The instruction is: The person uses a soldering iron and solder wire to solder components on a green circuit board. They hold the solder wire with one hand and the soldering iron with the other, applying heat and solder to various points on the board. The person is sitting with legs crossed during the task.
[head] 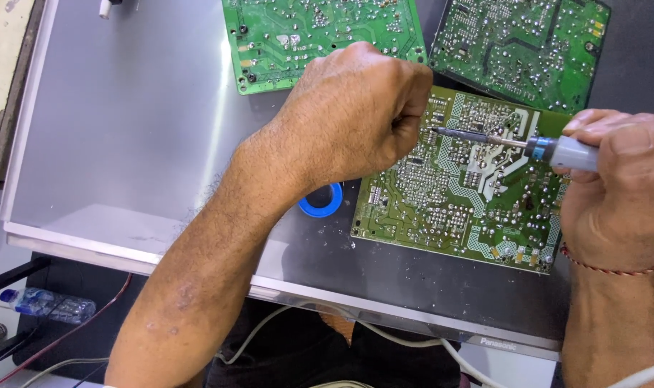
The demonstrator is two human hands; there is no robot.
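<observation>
Soldering iron tip meets the circuit board between the two hands.

The right hand (618,194) grips the soldering iron (549,147), its long axis running leftward to the left hand (355,108), which is fisted just above the green circuit board (442,208) on the counter (126,129); whatever it pinches is hidden.

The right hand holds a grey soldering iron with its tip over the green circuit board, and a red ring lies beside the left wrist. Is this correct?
Not quite: in the head view the round plastic ring beside the left wrist is blue, not red. The right hand does hold the grey soldering iron over the green circuit board.
</observation>
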